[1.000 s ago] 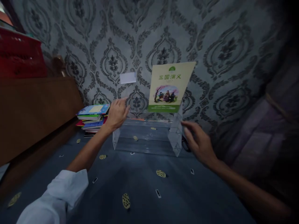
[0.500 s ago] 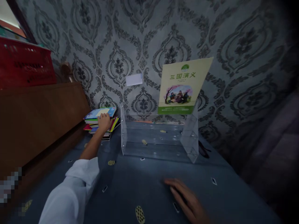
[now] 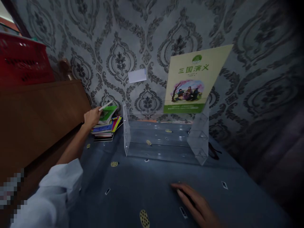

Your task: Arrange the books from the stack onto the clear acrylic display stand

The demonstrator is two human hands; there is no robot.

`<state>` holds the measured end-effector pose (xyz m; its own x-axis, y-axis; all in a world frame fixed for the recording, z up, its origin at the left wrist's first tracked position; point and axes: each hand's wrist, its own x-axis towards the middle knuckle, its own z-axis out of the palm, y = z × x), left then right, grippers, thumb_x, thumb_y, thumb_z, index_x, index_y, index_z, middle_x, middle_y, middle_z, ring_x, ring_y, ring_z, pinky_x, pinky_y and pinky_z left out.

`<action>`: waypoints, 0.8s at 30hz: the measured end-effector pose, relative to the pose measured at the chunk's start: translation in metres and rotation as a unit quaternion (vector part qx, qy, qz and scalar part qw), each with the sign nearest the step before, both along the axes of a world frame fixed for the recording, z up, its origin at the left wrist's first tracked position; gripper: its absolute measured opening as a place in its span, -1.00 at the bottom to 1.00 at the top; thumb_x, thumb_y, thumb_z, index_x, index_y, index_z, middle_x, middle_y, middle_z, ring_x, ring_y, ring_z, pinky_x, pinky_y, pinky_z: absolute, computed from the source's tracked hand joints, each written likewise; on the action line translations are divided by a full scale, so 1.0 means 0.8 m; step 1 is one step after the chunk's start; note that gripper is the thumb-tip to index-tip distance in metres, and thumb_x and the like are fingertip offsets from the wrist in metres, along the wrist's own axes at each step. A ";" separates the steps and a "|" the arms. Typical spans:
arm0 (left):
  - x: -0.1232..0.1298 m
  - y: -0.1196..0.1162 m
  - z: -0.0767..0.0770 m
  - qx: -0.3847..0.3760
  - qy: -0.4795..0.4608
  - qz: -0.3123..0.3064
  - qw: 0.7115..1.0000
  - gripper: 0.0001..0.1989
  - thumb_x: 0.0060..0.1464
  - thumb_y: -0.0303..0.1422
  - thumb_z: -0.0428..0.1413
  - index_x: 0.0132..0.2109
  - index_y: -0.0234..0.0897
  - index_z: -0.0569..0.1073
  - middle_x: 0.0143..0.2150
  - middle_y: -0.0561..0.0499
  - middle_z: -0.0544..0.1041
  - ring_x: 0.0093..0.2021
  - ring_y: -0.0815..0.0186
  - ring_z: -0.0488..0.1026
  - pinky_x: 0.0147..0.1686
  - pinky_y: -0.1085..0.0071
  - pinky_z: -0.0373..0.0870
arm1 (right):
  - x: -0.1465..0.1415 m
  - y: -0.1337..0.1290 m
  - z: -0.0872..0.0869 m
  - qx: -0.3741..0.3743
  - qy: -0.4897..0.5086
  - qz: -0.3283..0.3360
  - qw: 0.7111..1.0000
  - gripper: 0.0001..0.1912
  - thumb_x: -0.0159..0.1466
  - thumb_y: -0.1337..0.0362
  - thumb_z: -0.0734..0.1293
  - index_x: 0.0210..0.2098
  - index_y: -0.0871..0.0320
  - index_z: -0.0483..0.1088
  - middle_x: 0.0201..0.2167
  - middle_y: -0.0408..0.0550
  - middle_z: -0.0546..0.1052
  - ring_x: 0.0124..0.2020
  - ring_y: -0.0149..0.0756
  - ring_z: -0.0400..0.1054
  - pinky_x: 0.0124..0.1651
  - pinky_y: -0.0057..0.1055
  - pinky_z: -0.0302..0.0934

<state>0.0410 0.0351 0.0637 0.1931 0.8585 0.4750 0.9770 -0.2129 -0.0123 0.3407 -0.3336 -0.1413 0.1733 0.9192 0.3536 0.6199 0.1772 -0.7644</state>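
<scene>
L hand [image 3: 92,117] grips thin book [image 3: 106,105] above book stack [image 3: 104,128]; R hand [image 3: 196,202], empty, half-open nr clear rack [image 3: 163,152].

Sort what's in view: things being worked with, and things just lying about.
Apparently in use:
book in the left hand
book stack
clear rack
green-and-cream book on the rack

Apparently just there:
red basket
wooden cabinet
white card on the wall
dark item beside the rack, unclear what
</scene>
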 end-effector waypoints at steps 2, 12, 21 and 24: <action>-0.030 -0.031 -0.002 0.019 -0.032 -0.026 0.999 -0.56 0.35 -0.16 -0.12 0.24 -0.14 0.40 0.11 -0.20 0.56 0.06 -0.07 0.52 -0.03 0.12 0.42 | -0.001 0.001 0.004 -0.006 0.002 0.002 1.000 -0.54 0.39 -0.10 0.17 -0.08 -0.01 0.58 -0.10 0.03 0.65 -0.07 -0.03 0.56 0.02 -0.11 0.49; -0.140 -0.275 -0.140 -0.233 -0.003 -0.324 0.917 -0.38 0.33 -0.06 -0.10 0.45 -0.04 0.05 0.44 -0.03 0.19 0.40 0.17 0.18 0.34 0.17 0.17 | -0.008 0.004 0.012 -0.021 -0.003 0.019 1.000 -0.59 0.39 -0.05 0.17 -0.12 0.01 0.56 -0.14 0.03 0.65 -0.11 -0.04 0.56 -0.07 -0.10 0.49; -0.214 -0.259 -0.237 -0.217 -0.083 -0.051 0.971 -0.34 0.29 -0.02 -0.14 0.37 -0.34 0.18 0.38 -0.29 0.25 0.38 -0.01 0.20 0.31 0.01 0.16 | -0.014 0.001 0.011 0.003 -0.030 0.043 0.999 -0.67 0.38 0.07 0.19 -0.14 0.03 0.54 -0.17 0.00 0.63 -0.12 -0.08 0.54 -0.07 -0.12 0.46; -0.212 -0.252 -0.239 -0.190 -0.109 -0.066 0.974 -0.33 0.26 0.02 -0.17 0.31 -0.35 0.27 0.32 -0.26 0.33 0.34 0.00 0.25 0.32 0.03 0.15 | -0.013 0.002 0.010 0.009 -0.033 0.042 0.999 -0.69 0.38 0.09 0.19 -0.14 0.04 0.53 -0.17 0.00 0.63 -0.14 -0.09 0.54 -0.08 -0.14 0.45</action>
<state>-0.1283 -0.1667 -0.1278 0.2433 0.9549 0.1702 0.9119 -0.2850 0.2954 0.3299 -0.3322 -0.1336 0.0723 0.9226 0.3788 0.6514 0.2439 -0.7184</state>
